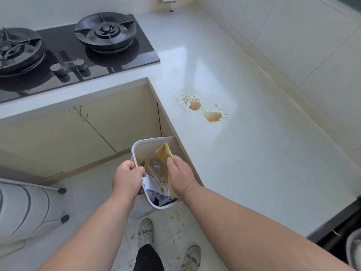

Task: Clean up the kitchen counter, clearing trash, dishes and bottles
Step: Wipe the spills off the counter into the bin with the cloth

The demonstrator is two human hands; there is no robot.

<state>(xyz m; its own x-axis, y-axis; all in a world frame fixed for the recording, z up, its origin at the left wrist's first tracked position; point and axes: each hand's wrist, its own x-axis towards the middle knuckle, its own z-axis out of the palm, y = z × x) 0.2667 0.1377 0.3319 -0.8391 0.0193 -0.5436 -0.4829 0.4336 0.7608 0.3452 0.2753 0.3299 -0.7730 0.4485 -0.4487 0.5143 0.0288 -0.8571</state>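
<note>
A white trash bin (136, 145) hangs beside the counter's edge, above the floor, holding several crumpled wrappers (154, 180). My left hand (128, 178) grips the bin's left rim. My right hand (178, 173) is over the bin's right side, shut on a yellow cloth (163, 152) whose top corner sticks up above my thumb. On the white counter (254, 153) lie two brown liquid puddles (203, 110) with fine splatter around them.
A black gas hob (78, 53) with two burners and two knobs sits at the back left. Beige cabinet doors (58, 137) stand below it. A white ribbed object (21, 208) is on the floor at left. My shoes (145, 233) are on the speckled tiles.
</note>
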